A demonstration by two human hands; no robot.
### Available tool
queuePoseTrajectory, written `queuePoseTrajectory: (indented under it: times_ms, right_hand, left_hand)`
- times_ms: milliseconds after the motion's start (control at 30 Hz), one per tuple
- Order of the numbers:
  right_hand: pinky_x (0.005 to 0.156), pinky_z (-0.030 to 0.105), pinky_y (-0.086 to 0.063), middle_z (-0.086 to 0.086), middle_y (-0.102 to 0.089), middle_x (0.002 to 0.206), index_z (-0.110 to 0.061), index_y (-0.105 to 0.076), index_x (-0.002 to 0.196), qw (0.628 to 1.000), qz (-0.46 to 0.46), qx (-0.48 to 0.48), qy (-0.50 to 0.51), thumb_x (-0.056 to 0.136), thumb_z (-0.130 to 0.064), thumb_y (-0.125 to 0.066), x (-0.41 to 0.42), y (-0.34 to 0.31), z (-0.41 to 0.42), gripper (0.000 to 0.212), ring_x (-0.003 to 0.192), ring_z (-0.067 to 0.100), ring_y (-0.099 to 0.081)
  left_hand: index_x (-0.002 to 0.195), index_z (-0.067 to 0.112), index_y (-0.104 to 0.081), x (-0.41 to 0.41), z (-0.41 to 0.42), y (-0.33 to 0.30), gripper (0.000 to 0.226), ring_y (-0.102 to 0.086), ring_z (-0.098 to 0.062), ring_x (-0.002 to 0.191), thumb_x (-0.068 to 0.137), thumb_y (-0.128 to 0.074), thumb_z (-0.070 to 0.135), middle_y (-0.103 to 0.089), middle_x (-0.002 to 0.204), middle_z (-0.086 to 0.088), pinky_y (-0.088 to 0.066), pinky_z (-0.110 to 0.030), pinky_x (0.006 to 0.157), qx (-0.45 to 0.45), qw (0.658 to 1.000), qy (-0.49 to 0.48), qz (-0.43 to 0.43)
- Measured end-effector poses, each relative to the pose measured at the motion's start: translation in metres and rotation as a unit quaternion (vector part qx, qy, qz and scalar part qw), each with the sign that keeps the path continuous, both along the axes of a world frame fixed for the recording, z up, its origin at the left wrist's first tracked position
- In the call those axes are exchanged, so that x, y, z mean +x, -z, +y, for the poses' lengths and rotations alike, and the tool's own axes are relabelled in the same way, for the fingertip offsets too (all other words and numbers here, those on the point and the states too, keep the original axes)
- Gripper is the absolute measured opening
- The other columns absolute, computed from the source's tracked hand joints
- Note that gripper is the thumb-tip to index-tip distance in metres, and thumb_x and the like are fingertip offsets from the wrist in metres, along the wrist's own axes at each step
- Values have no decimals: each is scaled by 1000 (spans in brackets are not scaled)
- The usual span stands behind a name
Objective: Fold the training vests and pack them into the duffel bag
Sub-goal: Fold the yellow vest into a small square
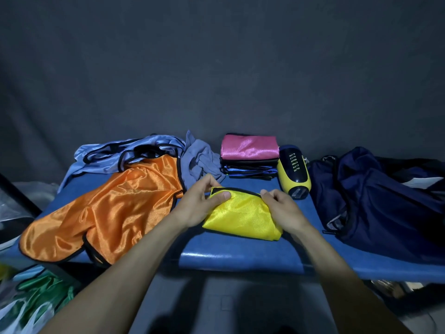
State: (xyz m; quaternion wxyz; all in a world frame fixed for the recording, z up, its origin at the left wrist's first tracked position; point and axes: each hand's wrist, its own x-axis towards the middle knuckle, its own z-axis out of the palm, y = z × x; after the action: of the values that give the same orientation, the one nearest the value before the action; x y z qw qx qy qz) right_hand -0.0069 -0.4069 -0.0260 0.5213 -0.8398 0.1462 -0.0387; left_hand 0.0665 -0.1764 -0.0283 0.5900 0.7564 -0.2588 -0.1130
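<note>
**Yellow vest held at both ends on the blue counter**

A dark grey cloth hangs behind a blue counter in dim light. At its near middle lies a folded yellow vest with black trim. The left hand grasps the vest's left end, thumb pressed flat on top and fingers curled over the far edge. The right hand pinches the right end, fingers bent onto the fabric.

Just left of the left hand's grip, an orange vest is spread loosely, its lower edge hanging over the counter's front. Beyond it sits a rumpled light blue vest, and beside that a crumpled grey cloth. Straight beyond the two hands stands a stack of folded vests, a pink one on top. To the right of the right hand's grip lies a yellow and black cylinder-shaped object, and farther right the navy duffel bag, slumped and open.
</note>
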Motion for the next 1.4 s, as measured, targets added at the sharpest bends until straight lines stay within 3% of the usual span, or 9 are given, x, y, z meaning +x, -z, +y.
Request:
queuePoseTrajectory:
  times_ms: [333, 433, 600, 733, 867, 1033, 1133, 1300, 1400]
  right_hand:
    - [69, 31, -36, -3, -39, 73, -17, -50, 81, 998, 36, 24, -42, 103, -38, -57, 28, 0, -18, 32, 71, 14, -40]
    - [70, 31, -40, 3, -44, 80, -6, -61, 91, 999, 30, 28, -21, 103, -34, -59, 39, -5, -21, 31, 76, 17, -44]
    - [55, 25, -36, -8, -49, 61, -12, -62, 79, 987, -45, -141, 67, 100, -27, -63, 63, -6, -21, 26, 59, 14, -48]
    - [63, 33, -32, 1, -61, 77, -9, -64, 83, 957, -103, -252, 97, 103, -25, -59, 75, -3, -15, 26, 70, 23, -54]
    - [69, 35, -32, 5, -59, 95, -9, -64, 96, 939, -89, -321, 82, 106, -24, -50, 78, -3, -13, 23, 82, 30, -58]
    - [64, 37, -40, 6, -60, 107, -14, -67, 107, 878, -91, -461, 94, 100, -26, -56, 75, -4, 2, 18, 91, 33, -60]
    - [74, 42, -49, 5, -64, 102, -15, -73, 102, 865, -160, -475, 42, 91, -25, -56, 75, 0, 10, 22, 95, 33, -58]
    - [81, 45, -52, 7, -65, 111, -17, -71, 122, 870, -69, -485, -51, 91, -31, -49, 68, 23, 15, 41, 97, 34, -62]
    - [82, 45, -52, 5, -64, 113, -20, -67, 129, 874, -72, -479, -37, 95, -33, -46, 66, 29, 8, 43, 98, 33, -62]
  left_hand:
    - [90, 22, -50, 32, -5, 18, 40, -47, -21, 80, 85, -70, 55, -49, 90, -26, -39, -41, 72, 3, 1000, -10, -22]
    - [91, 18, -49, 40, -14, 23, 46, -40, -18, 73, 85, -69, 59, -42, 79, -14, -35, -38, 67, 9, 999, -26, -29]
    - [87, 21, -46, 55, -38, 30, 47, -42, -14, 70, 84, -64, 63, -45, 76, -4, -39, -40, 66, 58, 994, -88, -28]
    - [91, 21, -45, 64, -56, 35, 31, -53, -19, 79, 97, -64, 45, -52, 77, 6, -40, -38, 73, 134, 978, -152, -51]
    - [93, 23, -43, 66, -61, 36, 27, -56, -27, 91, 99, -59, 45, -54, 83, 8, -43, -46, 87, 176, 966, -169, -84]
    - [95, 22, -45, 65, -67, 33, 25, -55, -24, 89, 101, -54, 45, -56, 85, 7, -44, -46, 86, 194, 954, -194, -120]
    - [96, 21, -47, 66, -70, 34, 25, -55, -24, 91, 102, -52, 45, -59, 88, 4, -44, -45, 84, 210, 946, -207, -131]
    - [103, 14, -58, 62, -71, 30, 26, -59, -29, 93, 104, -48, 38, -64, 97, -5, -48, -45, 75, 264, 921, -218, -186]
    - [119, 13, -60, 53, -66, 23, 25, -57, -30, 98, 100, -53, 28, -61, 110, -7, -49, -45, 77, 325, 874, -223, -285]
